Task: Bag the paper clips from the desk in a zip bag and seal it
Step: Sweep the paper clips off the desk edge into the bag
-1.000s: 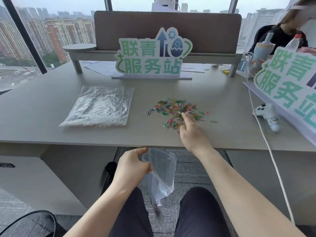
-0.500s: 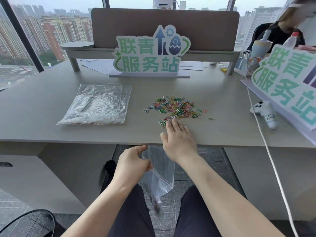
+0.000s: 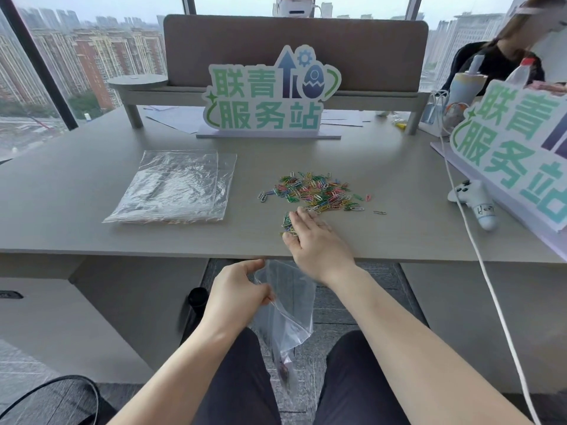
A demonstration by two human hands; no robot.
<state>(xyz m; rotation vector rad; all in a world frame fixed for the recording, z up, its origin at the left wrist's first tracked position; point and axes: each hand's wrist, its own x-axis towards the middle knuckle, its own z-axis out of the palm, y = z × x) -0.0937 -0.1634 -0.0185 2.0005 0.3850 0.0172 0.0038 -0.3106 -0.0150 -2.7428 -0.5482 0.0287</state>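
I saw my right hand (image 3: 313, 240) lying flat on the desk (image 3: 92, 191) near its front edge, palm down and fingers spread, not closed around anything. Under and beside its fingertips there was a small group of coloured paper clips (image 3: 287, 223), apart from the main pile of paper clips (image 3: 316, 191), which lay further back in the middle of the desk. One single clip (image 3: 379, 212) lay alone to the right of the pile. My left hand (image 3: 239, 289) was below the desk edge, above my lap, and it pinched the top rim of a clear zip bag (image 3: 288, 317) between thumb and fingers. The bag hung down between my knees with its mouth under the desk edge, just beside the right wrist. At the bottom of the bag I could see something small and dark, but I could not tell what it was. On the left part of the desk a stack of flat clear plastic bags (image 3: 175, 187) rested, well apart from the clips. Behind the pile stood a green and white sign (image 3: 270, 96) with Chinese characters, in front of a brown divider panel (image 3: 294, 47). At the right side I saw a second sign (image 3: 515, 154) leaning, a white game controller (image 3: 474, 199) near it, and a white cable (image 3: 478, 259) running over the desk edge downward. Another person (image 3: 503, 56) sat behind the right corner.
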